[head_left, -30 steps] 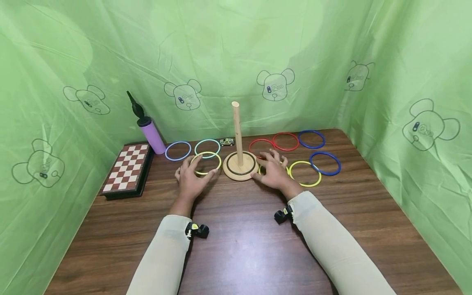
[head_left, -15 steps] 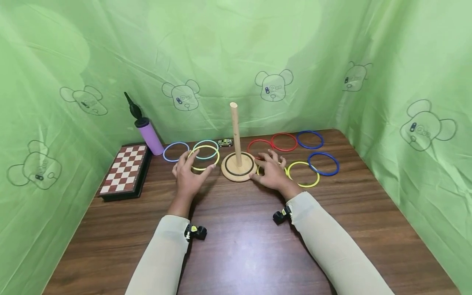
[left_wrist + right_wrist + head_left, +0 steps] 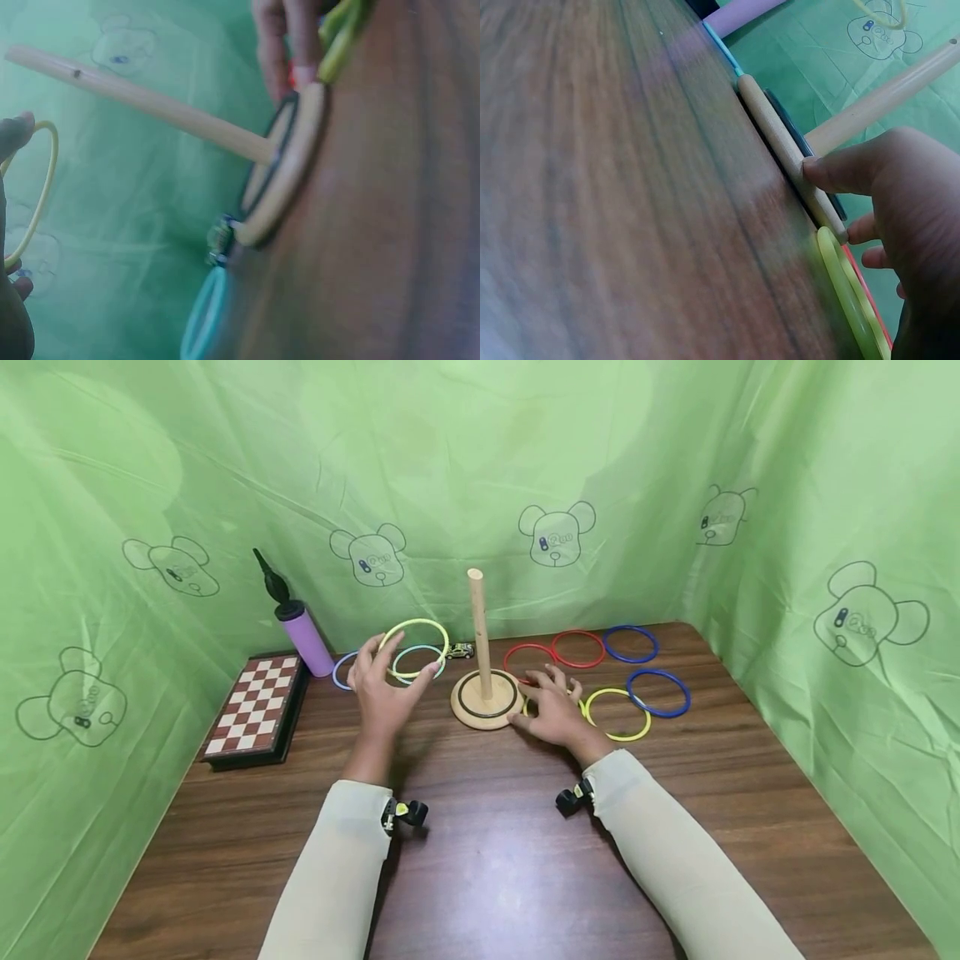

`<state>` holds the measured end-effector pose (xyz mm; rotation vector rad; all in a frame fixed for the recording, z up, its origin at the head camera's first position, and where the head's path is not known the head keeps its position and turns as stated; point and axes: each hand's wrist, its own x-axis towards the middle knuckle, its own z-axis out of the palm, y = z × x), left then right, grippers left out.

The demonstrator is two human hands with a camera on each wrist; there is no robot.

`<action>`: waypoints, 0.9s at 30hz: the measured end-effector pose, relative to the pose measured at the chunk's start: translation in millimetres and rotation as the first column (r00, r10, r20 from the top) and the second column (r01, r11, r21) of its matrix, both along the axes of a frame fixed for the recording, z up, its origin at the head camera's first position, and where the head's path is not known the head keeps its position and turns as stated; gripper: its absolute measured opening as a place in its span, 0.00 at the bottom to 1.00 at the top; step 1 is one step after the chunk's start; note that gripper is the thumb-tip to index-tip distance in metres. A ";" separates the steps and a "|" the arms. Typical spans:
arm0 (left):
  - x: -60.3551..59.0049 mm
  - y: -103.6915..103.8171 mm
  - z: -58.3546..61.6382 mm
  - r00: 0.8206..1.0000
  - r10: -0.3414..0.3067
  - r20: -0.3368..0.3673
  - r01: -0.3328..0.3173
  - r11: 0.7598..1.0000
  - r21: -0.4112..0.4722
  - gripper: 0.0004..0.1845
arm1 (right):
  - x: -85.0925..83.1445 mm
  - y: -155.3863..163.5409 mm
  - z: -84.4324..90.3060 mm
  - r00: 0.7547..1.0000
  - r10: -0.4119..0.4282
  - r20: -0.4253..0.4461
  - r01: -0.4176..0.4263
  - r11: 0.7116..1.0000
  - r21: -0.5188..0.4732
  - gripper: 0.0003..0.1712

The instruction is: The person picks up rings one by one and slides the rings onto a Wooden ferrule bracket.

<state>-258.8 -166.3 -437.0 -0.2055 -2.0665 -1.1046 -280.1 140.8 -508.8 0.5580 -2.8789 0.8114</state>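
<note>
In the head view my left hand (image 3: pixel 381 693) holds a yellow ring (image 3: pixel 416 621) between thumb and fingers, raised and tilted above the table. The same yellow ring (image 3: pixel 54 161) shows at the left edge of the left wrist view. Right of it stands a wooden peg stand (image 3: pixel 482 635) with a round base and a black band around the peg. My right hand (image 3: pixel 558 714) grips the base's right side. In the right wrist view the thumb (image 3: pixel 836 172) presses the base's rim while the fingertips touch farther along it.
Behind the left hand lie a turquoise ring (image 3: pixel 418 647) and a light blue ring (image 3: pixel 339 670), near a toy car (image 3: pixel 460 651). Red rings (image 3: pixel 577 632), blue rings (image 3: pixel 660 713) and yellow rings (image 3: pixel 621 739) lie at right. A checkered board box (image 3: pixel 255 706) and purple hand pump (image 3: pixel 307 639) stand left.
My left hand has lifted the yellow ring up off the table area and tilted it toward the back. The right hand stays at the stand's base.
</note>
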 end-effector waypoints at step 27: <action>-17.8 38.9 93.5 0.960 -0.090 -0.265 0.137 0.977 0.162 0.33 | 0.7 -0.5 0.9 1.000 0.001 0.002 -0.002 1.000 0.005 0.41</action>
